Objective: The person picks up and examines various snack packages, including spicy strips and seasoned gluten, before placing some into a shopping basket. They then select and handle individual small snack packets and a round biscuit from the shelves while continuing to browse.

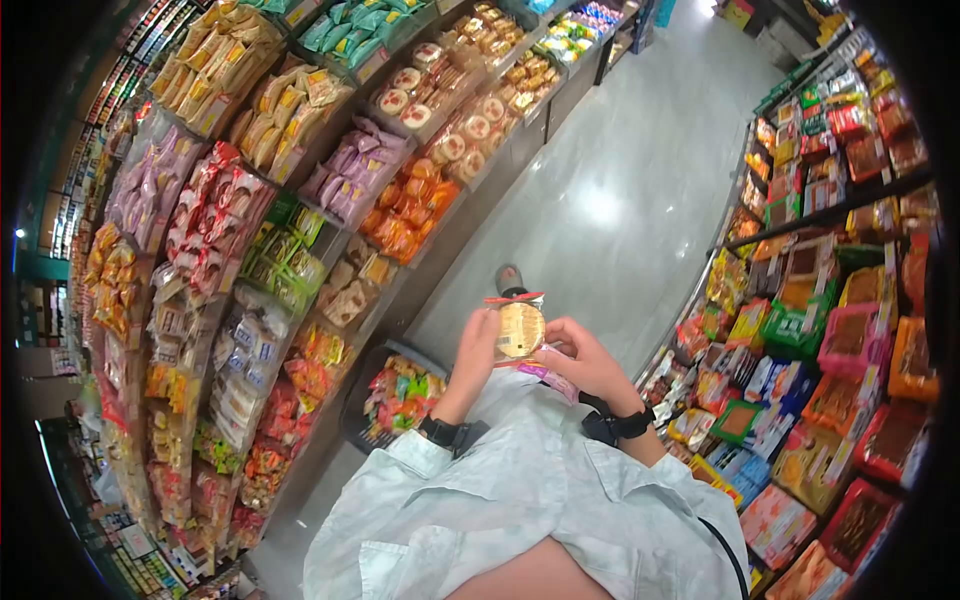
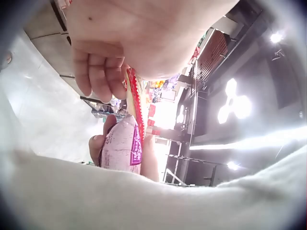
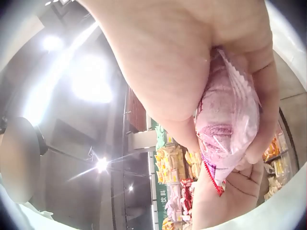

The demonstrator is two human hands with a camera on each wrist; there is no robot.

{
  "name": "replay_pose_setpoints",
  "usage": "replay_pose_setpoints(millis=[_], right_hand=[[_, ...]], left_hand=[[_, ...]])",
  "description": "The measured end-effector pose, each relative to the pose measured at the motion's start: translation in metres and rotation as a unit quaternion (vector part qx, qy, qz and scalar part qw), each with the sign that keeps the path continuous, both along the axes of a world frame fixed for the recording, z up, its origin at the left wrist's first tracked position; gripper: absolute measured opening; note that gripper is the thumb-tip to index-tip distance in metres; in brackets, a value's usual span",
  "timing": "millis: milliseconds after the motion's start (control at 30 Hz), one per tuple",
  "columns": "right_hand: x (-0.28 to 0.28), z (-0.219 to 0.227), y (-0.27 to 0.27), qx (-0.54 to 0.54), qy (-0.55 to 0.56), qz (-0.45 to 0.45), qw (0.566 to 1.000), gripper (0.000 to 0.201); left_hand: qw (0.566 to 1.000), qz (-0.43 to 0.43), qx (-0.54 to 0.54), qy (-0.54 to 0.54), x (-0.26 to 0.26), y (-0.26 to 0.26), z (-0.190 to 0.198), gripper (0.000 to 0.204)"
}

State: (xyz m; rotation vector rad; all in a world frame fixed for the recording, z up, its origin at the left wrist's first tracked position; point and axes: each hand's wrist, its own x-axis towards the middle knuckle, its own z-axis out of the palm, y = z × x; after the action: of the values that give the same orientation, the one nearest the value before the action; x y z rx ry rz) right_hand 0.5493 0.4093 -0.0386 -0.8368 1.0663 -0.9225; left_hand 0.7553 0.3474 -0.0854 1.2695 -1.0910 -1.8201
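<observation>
I stand in a shop aisle and hold two snack packets in front of my chest. My left hand [image 1: 478, 348] grips a clear packet with a round yellow snack and a red serrated edge [image 1: 519, 327], upright, its red edge [image 2: 137, 106] just below the left fingers [image 2: 98, 76]. My right hand [image 1: 585, 360] is curled round a pink packet [image 1: 549, 376], seen close up as the pink packet [image 3: 228, 120] pressed into the palm. The two packets touch each other. The pink packet [image 2: 123, 146] sits below the red-edged one.
Shelves packed with snack bags [image 1: 250, 240] line the left side, and shelves with boxed goods [image 1: 830, 330] the right. A dark basket [image 1: 392, 396] holding colourful packets stands on the floor at my left. Grey tiled floor [image 1: 610, 190] runs ahead, and my shoe [image 1: 510, 279] shows on it.
</observation>
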Motion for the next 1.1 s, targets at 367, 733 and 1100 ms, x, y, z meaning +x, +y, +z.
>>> replay_pose_setpoints(millis=[367, 733, 1100], right_hand=[[-0.047, 0.010, -0.207, 0.041, 0.147, -0.043, 0.987, 0.033], [-0.078, -0.003, -0.361, 0.048, 0.102, 0.098, 0.989, 0.031], [-0.166, -0.011, -0.591, -0.013, 0.030, 0.153, 0.988, 0.034]], left_hand=[[0.991, -0.081, -0.008, 0.104, -0.037, -0.223, -0.010, 0.044], [0.991, 0.129, 0.037, -0.027, -0.029, -0.360, -0.033, 0.041], [0.929, 0.260, -0.057, -0.257, -0.066, -0.524, -0.091, 0.068]])
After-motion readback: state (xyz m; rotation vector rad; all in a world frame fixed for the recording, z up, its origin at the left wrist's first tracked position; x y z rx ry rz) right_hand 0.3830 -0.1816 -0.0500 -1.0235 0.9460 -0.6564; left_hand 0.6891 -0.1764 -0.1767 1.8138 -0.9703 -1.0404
